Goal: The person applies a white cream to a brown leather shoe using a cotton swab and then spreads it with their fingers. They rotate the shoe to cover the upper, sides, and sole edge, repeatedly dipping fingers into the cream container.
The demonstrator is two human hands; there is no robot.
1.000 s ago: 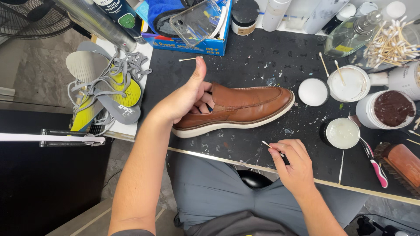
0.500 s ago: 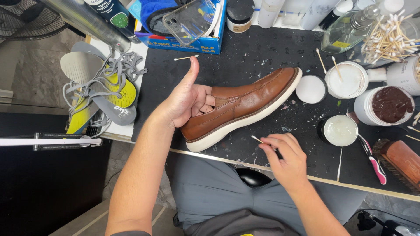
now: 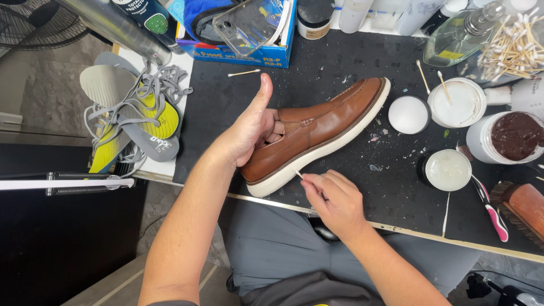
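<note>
While the left hand (image 3: 249, 130) grips the heel end of a brown leather shoe (image 3: 317, 133), its fingers are tucked inside the shoe's opening and its thumb stands straight up toward the top of the frame. The shoe lies across the middle of the frame on the dark counter (image 3: 351, 187), heel at lower left, toe pointing to the upper right, with its white sole (image 3: 334, 144) turned toward the bottom edge. Below it, the right hand (image 3: 334, 201) has its fingers pinched narrowly around a thin cotton swab (image 3: 298, 175), whose tip touches the white sole near the heel.

To the right of the toe sit a small round white lid (image 3: 408, 114) and an open white tub (image 3: 457, 102) with a swab standing in it. Further right is a jar of dark brown paste (image 3: 513, 136), and below these a small open tin of pale wax (image 3: 447, 169). A pink-handled brush (image 3: 492, 209) and a wooden brush (image 3: 524, 207) lie at the lower right. A bundle of cotton swabs (image 3: 513, 51) and a clear spray bottle (image 3: 462, 37) fill the upper right corner. At the upper left, grey and yellow insoles (image 3: 133, 122) lie tangled with grey laces (image 3: 156, 85), beside a blue box (image 3: 249, 54) at the top.
</note>
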